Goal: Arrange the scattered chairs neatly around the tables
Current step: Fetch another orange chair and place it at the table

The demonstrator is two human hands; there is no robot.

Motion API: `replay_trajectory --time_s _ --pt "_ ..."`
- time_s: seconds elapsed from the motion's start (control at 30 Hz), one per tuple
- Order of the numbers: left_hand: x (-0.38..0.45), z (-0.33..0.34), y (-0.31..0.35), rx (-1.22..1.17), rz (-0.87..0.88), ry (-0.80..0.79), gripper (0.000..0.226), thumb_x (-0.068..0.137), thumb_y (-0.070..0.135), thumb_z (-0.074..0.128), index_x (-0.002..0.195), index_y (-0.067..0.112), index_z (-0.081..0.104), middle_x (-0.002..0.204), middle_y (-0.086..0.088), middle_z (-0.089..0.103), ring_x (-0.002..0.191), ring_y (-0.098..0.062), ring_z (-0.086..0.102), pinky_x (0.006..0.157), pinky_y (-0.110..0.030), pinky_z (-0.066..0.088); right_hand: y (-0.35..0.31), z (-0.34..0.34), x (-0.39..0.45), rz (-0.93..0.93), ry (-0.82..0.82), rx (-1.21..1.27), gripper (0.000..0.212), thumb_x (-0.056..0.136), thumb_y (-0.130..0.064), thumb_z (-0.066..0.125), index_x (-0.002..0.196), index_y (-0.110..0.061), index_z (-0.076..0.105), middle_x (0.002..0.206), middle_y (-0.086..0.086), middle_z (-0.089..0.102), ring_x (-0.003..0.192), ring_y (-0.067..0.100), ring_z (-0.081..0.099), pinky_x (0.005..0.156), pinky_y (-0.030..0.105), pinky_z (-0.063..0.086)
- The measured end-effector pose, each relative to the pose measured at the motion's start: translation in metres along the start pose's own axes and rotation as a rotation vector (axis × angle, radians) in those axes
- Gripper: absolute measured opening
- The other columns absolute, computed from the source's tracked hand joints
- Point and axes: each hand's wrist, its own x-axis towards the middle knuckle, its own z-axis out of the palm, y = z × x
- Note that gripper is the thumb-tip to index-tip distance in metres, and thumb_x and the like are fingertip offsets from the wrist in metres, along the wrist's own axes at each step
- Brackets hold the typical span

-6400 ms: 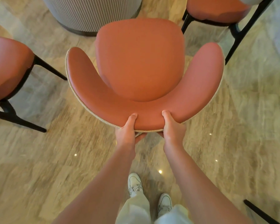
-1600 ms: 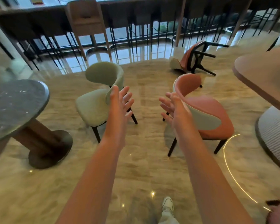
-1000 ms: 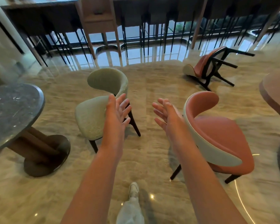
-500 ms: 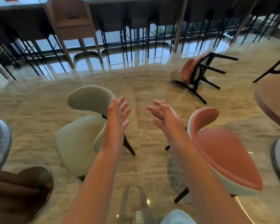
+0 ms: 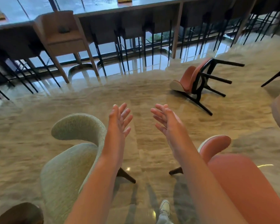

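Left chair [image 5: 68, 162]: pale sage green, speckled weave.
Right chair [image 5: 242, 180]: terracotta pink, cream edge.
Tipped chair [image 5: 187, 78]: same pink, black legs.
Floor [image 5: 144, 94]: beige, streaked like marble.
Shoe [image 5: 165, 207]: white, perhaps grey-trimmed.

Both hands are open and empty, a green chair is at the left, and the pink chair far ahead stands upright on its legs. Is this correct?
Not quite. In the head view the far pink chair lies tipped on its side, legs pointing sideways. The rest holds: left hand and right hand open and empty, green chair at left.
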Motion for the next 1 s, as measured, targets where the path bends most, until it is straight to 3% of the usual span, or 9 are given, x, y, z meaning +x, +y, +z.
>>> replay_trajectory --time_s 0.1,0.23,0.5,0.67,0.83,1.0 --pt "0.049 0.018 0.010 0.005 0.012 0.015 0.062 0.082 0.075 0.030 0.130 0.045 0.054 0.142 0.013 0.056 0.126 -0.003 0.055 0.111 -0.040 0.036 -0.023 -0.009 0.052 -0.035 -0.005 0.040 0.049 0.104 -0.047 0.037 0.143 -0.021 0.051 0.134 -0.004 0.063 0.127 0.008 0.055 0.114 0.040 0.040" --pt "0.096 0.037 0.015 0.006 0.024 0.005 0.067 0.082 0.075 0.030 0.137 0.043 0.052 0.145 0.012 0.055 0.128 -0.003 0.055 0.109 -0.036 0.038 -0.038 -0.017 0.104 -0.042 0.007 0.061 0.047 0.105 -0.045 0.037 0.141 -0.020 0.053 0.131 -0.004 0.065 0.125 0.008 0.057 0.114 0.039 0.041" --pt "0.188 0.053 0.008 -0.002 -0.027 -0.021 0.070 0.081 0.075 0.032 0.139 0.040 0.053 0.144 0.012 0.057 0.129 -0.003 0.055 0.116 -0.040 0.035 -0.035 -0.022 0.194 0.000 0.039 0.040 0.042 0.106 -0.041 0.037 0.138 -0.020 0.055 0.130 -0.005 0.065 0.124 0.007 0.057 0.113 0.036 0.042" --pt "0.276 0.049 0.010 -0.043 -0.051 -0.057 0.068 0.090 0.076 0.031 0.141 0.036 0.053 0.143 0.009 0.058 0.128 -0.005 0.057 0.116 -0.039 0.035 -0.043 -0.008 0.276 -0.021 0.087 0.018 0.042 0.105 -0.043 0.037 0.137 -0.021 0.055 0.129 -0.005 0.066 0.123 0.006 0.058 0.111 0.036 0.044" --pt "0.369 0.050 0.030 -0.076 -0.072 -0.134 0.075 0.082 0.073 0.031 0.143 0.033 0.051 0.145 0.009 0.056 0.129 -0.005 0.055 0.118 -0.041 0.033 -0.057 0.013 0.362 -0.030 0.138 -0.003 0.043 0.105 -0.045 0.038 0.137 -0.022 0.056 0.126 -0.008 0.067 0.121 0.004 0.059 0.110 0.037 0.045" --pt "0.441 0.050 0.046 -0.075 -0.057 -0.159 0.071 0.086 0.075 0.034 0.142 0.035 0.053 0.142 0.011 0.058 0.126 -0.003 0.057 0.113 -0.037 0.036 -0.066 0.028 0.426 -0.021 0.206 0.066 0.035 0.106 -0.043 0.038 0.124 -0.026 0.062 0.121 -0.006 0.071 0.118 0.007 0.062 0.109 0.040 0.047"
